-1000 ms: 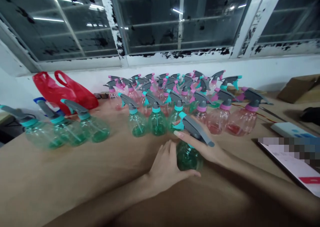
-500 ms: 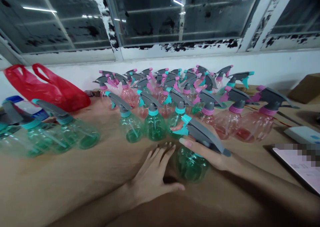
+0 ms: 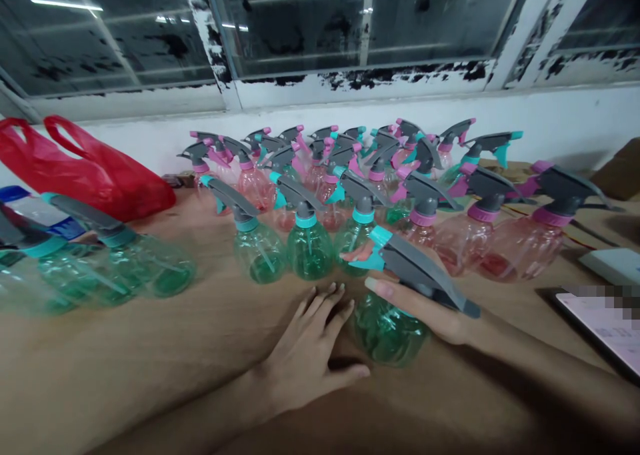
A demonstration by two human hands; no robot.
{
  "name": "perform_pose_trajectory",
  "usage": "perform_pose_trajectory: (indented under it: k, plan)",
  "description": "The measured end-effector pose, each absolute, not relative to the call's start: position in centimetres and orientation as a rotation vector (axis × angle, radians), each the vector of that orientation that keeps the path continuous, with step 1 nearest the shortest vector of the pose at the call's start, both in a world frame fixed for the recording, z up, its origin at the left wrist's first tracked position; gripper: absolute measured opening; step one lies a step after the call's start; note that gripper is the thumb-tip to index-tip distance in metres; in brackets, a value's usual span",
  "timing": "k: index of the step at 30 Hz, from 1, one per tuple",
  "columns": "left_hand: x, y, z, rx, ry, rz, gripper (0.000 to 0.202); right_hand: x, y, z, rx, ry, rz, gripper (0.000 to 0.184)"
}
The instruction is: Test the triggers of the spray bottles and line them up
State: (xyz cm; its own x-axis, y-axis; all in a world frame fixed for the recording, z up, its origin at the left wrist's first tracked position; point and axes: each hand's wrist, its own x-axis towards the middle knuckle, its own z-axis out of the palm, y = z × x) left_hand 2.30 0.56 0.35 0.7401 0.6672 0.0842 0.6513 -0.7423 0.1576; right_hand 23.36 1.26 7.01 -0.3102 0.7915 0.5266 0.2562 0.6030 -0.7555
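Observation:
A green spray bottle (image 3: 387, 331) with a grey and teal trigger head stands on the brown table (image 3: 150, 348) in front of me. My right hand (image 3: 425, 301) is wrapped round its neck and trigger head. My left hand (image 3: 310, 348) rests on the table just left of the bottle, fingers stretched out, thumb near its base. Behind them stands a row of three green spray bottles (image 3: 305, 241).
Many pink and green spray bottles (image 3: 380, 175) crowd the back of the table under a window. More green bottles (image 3: 125, 261) and a red plastic bag (image 3: 85, 171) are at the left. A white device (image 3: 613, 265) and a sheet of paper (image 3: 607, 328) lie at the right.
My left hand has let go of the bottle's body and now lies flat beside it. The view has shifted closer and slightly down.

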Motion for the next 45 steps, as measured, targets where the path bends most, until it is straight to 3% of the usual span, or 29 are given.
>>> perform_pose_trajectory:
  k: [4,9,13,24,45]
  plan:
    - [2.3,0.6,0.33,2.812,1.051,0.232,0.077,23.35,1.21,6.92,-0.866,-1.856,0.693,0.012]
    - [2.21,0.69,0.03,2.798,1.032,0.267,0.078,23.37,1.25,6.6,-0.948,-1.847,0.725,0.02]
    - [2.09,0.74,-0.26,2.804,1.036,0.299,0.079,23.49,1.12,6.81,-0.89,-1.838,0.742,0.013]
    - [2.04,0.6,-0.45,2.827,1.031,0.294,0.075,23.51,0.95,6.69,-0.896,-1.801,0.754,0.022]
    - [2.11,0.67,-0.33,2.809,1.019,0.326,0.073,23.51,0.97,6.62,-0.898,-1.79,0.834,0.024]
